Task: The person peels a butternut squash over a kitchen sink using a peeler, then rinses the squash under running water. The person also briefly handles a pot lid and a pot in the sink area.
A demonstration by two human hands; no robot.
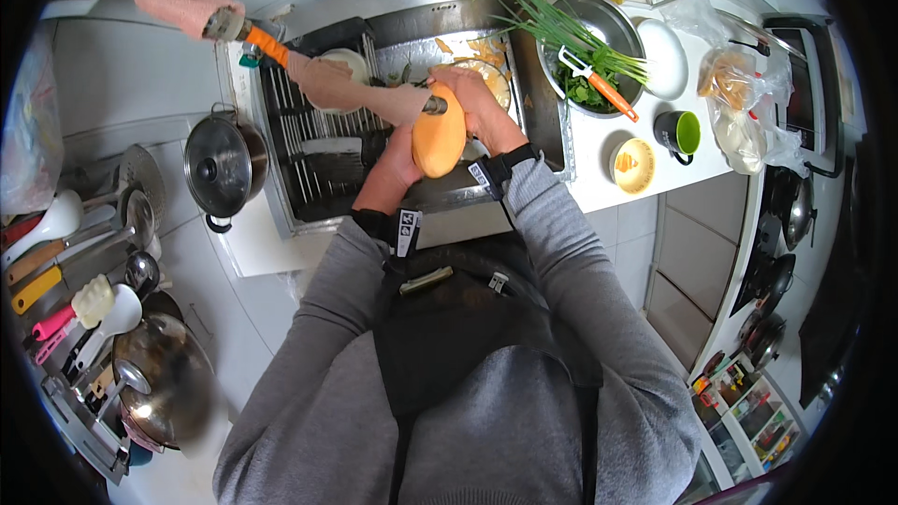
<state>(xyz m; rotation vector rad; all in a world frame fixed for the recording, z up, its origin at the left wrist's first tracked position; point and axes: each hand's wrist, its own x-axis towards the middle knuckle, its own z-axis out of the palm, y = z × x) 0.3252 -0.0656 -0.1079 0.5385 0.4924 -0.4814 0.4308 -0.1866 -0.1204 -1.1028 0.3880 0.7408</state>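
A peeled orange root vegetable, perhaps a sweet potato (440, 133), is held between both hands over the sink (449, 200). My left hand (398, 154) grips its left side; my right hand (471, 102) holds its upper right side. The nozzle of a cloth-wrapped faucet hose (379, 102) hangs directly above it. Orange peelings (484, 49) lie in the sink near a bowl (494, 81) that is partly hidden by my right hand. A peeler with an orange handle (610, 95) rests across a metal bowl (544, 88) of scallions (561, 28) and leafy greens (586, 88).
A black rack (316, 186) with a white bowl (344, 73) fills the sink's left part. A lidded pot (221, 168) stands left of it. On the right counter are a white plate (665, 59), a small bowl (633, 165), a green-lined mug (678, 133) and plastic bags (744, 105).
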